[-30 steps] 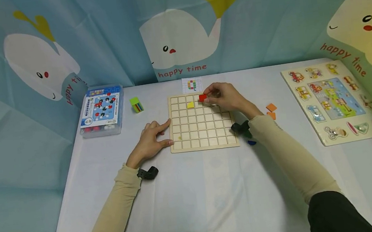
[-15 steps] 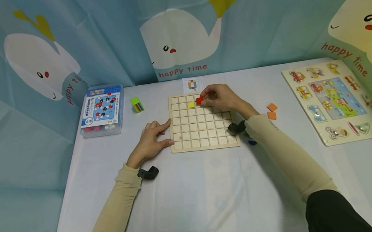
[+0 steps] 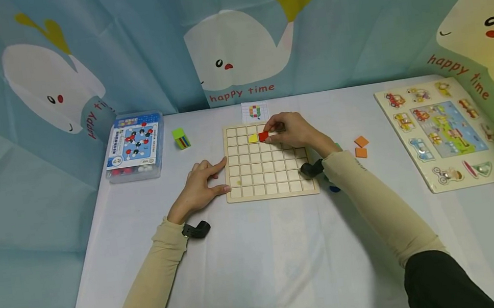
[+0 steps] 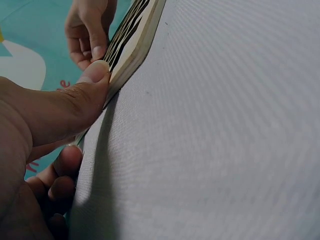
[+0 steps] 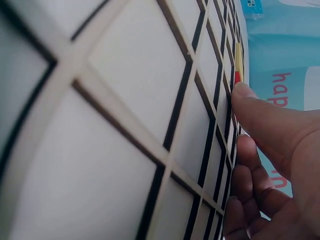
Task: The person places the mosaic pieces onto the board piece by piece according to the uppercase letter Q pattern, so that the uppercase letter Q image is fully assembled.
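A wooden grid board (image 3: 270, 177) lies on the table between both hands. My right hand (image 3: 292, 130) pinches a red square tile (image 3: 263, 136) between thumb and fingertip, down at a cell in the second row. Directly left of it sits a yellow tile (image 3: 253, 139), its corner cut at a slant. In the right wrist view the thumb (image 5: 247, 95) reaches the red tile's edge, with the other fingers curled below. My left hand (image 3: 197, 187) touches the board's left edge with extended thumb and index finger; the left wrist view shows that thumb (image 4: 80, 95) against the rim.
A pattern card (image 3: 254, 112) stands behind the board. Two orange tiles (image 3: 361, 152) and a blue piece (image 3: 334, 189) lie to the right, the latter near the forearm. A stack of colored tiles (image 3: 181, 138) and a plastic box (image 3: 135, 147) stand left; a picture puzzle (image 3: 453, 134) lies far right.
My right hand has moved slightly left and down with the red tile, from tilted above the grid to flat beside the yellow tile. The left hand has stayed at the board's edge.
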`<control>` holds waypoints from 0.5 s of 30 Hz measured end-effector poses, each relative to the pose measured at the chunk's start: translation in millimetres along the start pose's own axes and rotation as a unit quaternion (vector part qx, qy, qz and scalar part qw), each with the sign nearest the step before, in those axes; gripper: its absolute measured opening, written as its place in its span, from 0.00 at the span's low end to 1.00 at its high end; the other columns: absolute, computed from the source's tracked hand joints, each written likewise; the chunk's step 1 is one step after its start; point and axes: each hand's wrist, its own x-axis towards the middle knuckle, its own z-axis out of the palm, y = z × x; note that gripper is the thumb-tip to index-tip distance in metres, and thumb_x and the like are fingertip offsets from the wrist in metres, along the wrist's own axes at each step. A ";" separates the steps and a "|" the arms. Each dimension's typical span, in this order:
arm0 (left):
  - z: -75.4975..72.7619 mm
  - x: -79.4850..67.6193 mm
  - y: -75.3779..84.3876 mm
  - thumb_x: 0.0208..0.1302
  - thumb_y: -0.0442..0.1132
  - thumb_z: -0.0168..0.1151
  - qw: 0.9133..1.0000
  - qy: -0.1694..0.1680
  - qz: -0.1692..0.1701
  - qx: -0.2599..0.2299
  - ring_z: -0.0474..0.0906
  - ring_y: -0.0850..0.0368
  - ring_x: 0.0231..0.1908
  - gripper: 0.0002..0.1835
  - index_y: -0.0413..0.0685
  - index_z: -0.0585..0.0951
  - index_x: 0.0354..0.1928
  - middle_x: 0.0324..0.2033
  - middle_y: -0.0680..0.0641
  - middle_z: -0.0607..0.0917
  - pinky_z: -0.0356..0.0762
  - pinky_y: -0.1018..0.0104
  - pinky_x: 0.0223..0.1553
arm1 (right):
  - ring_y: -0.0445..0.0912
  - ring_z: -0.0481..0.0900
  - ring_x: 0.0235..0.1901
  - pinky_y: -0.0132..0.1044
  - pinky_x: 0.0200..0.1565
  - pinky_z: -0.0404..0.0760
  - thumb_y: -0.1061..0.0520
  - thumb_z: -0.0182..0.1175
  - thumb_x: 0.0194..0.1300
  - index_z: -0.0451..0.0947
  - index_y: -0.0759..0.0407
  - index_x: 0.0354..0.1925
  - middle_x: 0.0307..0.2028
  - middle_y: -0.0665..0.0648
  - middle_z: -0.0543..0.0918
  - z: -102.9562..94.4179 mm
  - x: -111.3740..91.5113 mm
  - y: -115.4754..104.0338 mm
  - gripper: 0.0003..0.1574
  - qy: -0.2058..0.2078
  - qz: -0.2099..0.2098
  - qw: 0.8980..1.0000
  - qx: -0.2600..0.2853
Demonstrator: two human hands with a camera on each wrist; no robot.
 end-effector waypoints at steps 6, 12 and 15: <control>0.2 0.6 -0.4 0.63 0.43 0.78 1.000 0.000 -0.002 0.001 0.58 0.53 0.39 0.44 0.51 0.69 0.79 0.37 0.48 0.70 0.53 0.58 0.47 | 0.54 0.82 0.48 0.49 0.57 0.78 0.54 0.73 0.70 0.85 0.60 0.51 0.47 0.61 0.86 0.2 0.4 0.2 0.16 -0.005 0.007 1.000 -0.001; -0.1 0.0 -0.3 0.62 0.43 0.79 1.000 0.002 0.006 0.000 0.58 0.53 0.39 0.44 0.49 0.70 0.79 0.36 0.48 0.70 0.53 0.57 0.47 | 0.54 0.83 0.46 0.49 0.56 0.78 0.56 0.71 0.71 0.86 0.60 0.50 0.46 0.61 0.86 0.9 0.4 -0.9 0.13 0.001 0.006 1.000 -0.008; -0.6 -0.4 -0.2 0.62 0.43 0.79 1.000 0.003 0.006 0.001 0.58 0.53 0.39 0.44 0.49 0.70 0.79 0.36 0.48 0.71 0.53 0.58 0.47 | 0.54 0.83 0.46 0.50 0.56 0.78 0.56 0.72 0.70 0.86 0.60 0.49 0.46 0.61 0.86 2.1 0.3 -2.2 0.13 0.006 0.001 1.000 -0.011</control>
